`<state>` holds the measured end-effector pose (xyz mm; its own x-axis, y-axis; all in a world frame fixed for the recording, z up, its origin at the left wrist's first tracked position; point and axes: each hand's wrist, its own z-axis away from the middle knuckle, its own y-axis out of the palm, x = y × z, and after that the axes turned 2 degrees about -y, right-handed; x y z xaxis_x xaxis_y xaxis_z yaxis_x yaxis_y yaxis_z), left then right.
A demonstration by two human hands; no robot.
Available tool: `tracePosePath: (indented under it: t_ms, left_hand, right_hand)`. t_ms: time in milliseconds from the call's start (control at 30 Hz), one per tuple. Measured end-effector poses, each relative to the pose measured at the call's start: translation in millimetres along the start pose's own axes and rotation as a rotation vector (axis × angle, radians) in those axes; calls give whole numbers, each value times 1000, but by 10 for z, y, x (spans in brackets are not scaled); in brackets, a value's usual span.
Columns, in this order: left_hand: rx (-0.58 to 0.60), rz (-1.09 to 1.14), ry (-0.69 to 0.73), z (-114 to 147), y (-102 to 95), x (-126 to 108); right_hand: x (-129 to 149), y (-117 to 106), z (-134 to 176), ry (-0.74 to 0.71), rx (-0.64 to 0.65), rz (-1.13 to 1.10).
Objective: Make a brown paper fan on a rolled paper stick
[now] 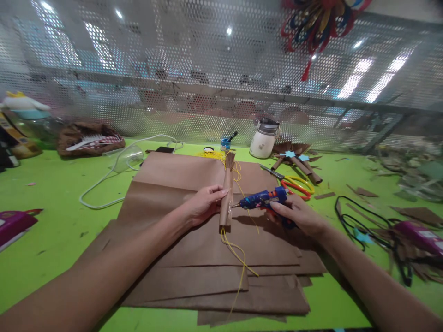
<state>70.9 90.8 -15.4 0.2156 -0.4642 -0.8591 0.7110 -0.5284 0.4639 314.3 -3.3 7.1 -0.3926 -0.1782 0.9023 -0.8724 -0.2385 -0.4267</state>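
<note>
Between the fingers and thumb of my left hand point(206, 203) is a rolled brown paper tube point(226, 196), standing lengthwise away from me with a fringed far end. A shiny line of glue runs down its right side. My right hand point(297, 214) grips a blue glue gun point(261, 199), its nozzle pointing left at the tube's edge, touching or very close. Yellow string point(238, 252) trails from the tube's near end. Underneath lie stacked sheets of brown paper point(180, 249).
Scissors point(299, 184) with red and yellow handles lie right of the paper. Behind stand a white jar point(263, 140) and a small blue bottle point(225, 144). A white cable point(100, 184) loops at left, a black cord point(342, 216) at right. Finished-looking paper tubes point(301, 167) rest at back right.
</note>
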Motion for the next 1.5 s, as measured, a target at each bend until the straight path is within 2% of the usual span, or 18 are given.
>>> tracePosePath:
  t_ms: [133,367,600,900,1133,1500]
  left_hand:
    - [-5,-9,-3,5,10,-11]
    - [-5,-7,13,8,21,0]
    - [8,-5,10,-6,14,6]
    - [-29,-26,-11,-2,11,4]
    - [-27,-14,-5,2,28,-4]
    - [-50,-30,-14,30,64,-38]
  right_hand:
    - [-26,-24,22,26,42,14]
    - [-32,-30,17,22,-65,-45]
    - [-10,5,-2,6,-26,2]
    - [17,-6,21,25,48,47]
    - [17,-8,21,19,-11,66]
    - [54,-17,28,16,51,119]
